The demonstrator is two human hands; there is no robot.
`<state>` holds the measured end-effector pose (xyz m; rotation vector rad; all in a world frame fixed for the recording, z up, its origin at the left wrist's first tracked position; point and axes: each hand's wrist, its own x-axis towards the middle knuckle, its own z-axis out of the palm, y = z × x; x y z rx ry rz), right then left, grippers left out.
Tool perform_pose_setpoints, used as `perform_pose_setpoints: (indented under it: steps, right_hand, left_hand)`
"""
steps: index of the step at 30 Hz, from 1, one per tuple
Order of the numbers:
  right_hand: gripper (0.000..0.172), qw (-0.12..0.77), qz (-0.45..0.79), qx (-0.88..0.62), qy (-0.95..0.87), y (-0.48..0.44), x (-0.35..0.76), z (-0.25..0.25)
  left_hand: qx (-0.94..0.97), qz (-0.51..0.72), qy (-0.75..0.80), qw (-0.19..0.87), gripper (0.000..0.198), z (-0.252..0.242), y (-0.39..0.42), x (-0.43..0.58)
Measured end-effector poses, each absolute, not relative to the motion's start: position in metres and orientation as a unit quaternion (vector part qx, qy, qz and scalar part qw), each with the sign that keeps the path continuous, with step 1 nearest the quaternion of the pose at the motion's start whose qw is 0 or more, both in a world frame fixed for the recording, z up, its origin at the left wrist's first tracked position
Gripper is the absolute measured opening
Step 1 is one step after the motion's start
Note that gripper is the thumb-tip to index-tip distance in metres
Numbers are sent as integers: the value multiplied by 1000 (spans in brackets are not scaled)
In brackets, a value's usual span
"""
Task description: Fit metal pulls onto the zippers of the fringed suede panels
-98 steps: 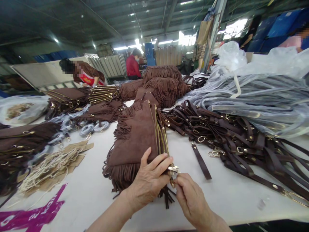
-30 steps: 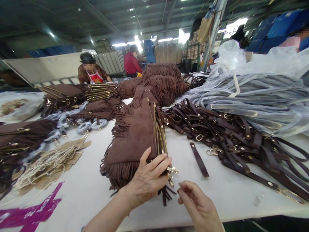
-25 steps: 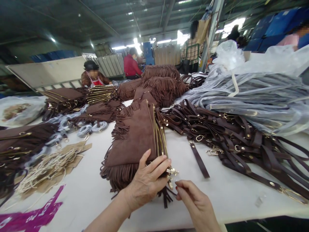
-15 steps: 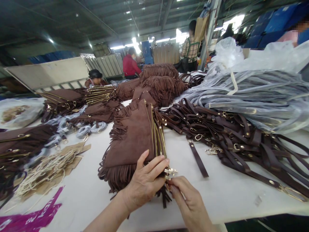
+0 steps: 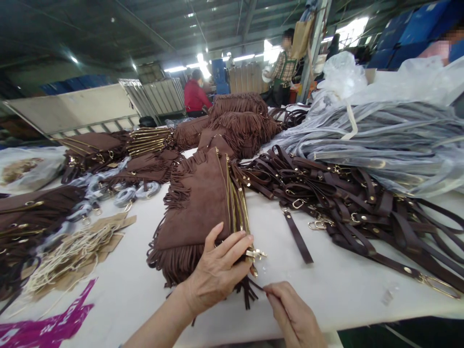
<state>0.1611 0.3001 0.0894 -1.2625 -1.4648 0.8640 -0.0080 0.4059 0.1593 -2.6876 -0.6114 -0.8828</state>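
White tabletop carried brown fringed bag; we saw left hand spread over its zipped edge, right hand just off gold clasps, pinching one fringe strand, so attention probably shifted to it.

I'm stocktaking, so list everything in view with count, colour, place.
Fringed bag pile: one, brown, front centre
Clasps: several, gold, pile edge
Other bags: several, brown, behind, left
Straps: many, dark brown, right
Wrapped bundle: one, grey, behind straps
Coils: several, grey, left
Stringed tags: many, tan, front left
Printed patch: one, magenta, lower left
Plastic bag: one, translucent, left
Table: one, white, underneath
People: several, mixed clothing, background
Boxes: several, blue, background
Left hand: one, bare, on bag pile
Right hand: one, bare, at fringe strand
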Motion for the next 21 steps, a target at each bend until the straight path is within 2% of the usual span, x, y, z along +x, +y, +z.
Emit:
perform_pose_setpoints:
  steps: [4,12,18,21]
  right_hand:
    - [29,444,435,-572,-535,304,159,96]
    - [41,464,577,-534,-409,330,143,103]
    - [27,500,696,-448,-254,341,130,111]
    - [27,493,755,-400,-165,340,129,111]
  left_hand:
    - [-924,-297,-220,103,9,165,405,-6]
    - [-919,-315,-205,116,12,172,404,1]
    - [-920,-300,-205,147,26,170,406,0]
    - [-926,-273,-213,153,15,169,406,0]
